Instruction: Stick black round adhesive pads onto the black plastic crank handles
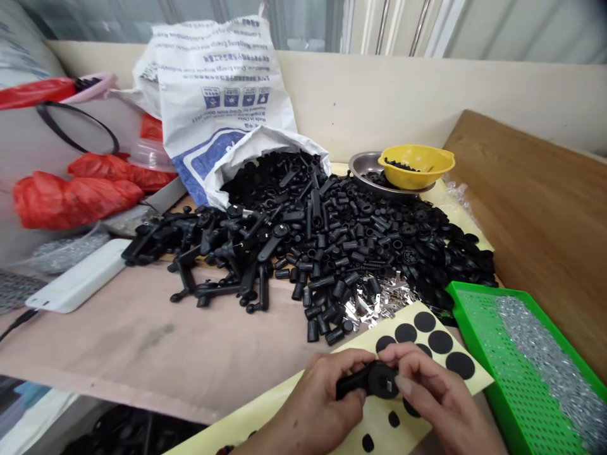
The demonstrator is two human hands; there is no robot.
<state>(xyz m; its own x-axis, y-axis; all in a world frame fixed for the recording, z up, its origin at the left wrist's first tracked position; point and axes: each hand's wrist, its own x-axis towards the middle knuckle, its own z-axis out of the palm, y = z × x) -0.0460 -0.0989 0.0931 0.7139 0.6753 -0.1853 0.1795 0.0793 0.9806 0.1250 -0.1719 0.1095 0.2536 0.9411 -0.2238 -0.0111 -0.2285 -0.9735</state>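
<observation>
A black plastic arm (358, 381) with a round disc end is held low in front of me. My left hand (320, 401) grips its shaft between thumb and fingers. The fingers of my right hand (439, 395) are closed around the rim of the disc end, with the thumb on its near side. Inside the disc a small pale metal piece (389, 384) shows. Both hands are over a pale yellow sheet (403, 439) with round black stickers (459, 365). The undersides of the fingers are hidden.
Black plastic parts (341, 234) spill from a white woven sack (218, 82). Metal clips (374, 303) lie at the heap's front. A green tray (526, 404) of small silvery pieces is on the right. Behind are a yellow bowl (427, 180) and steel bowl (363, 165); left, a white case (78, 276).
</observation>
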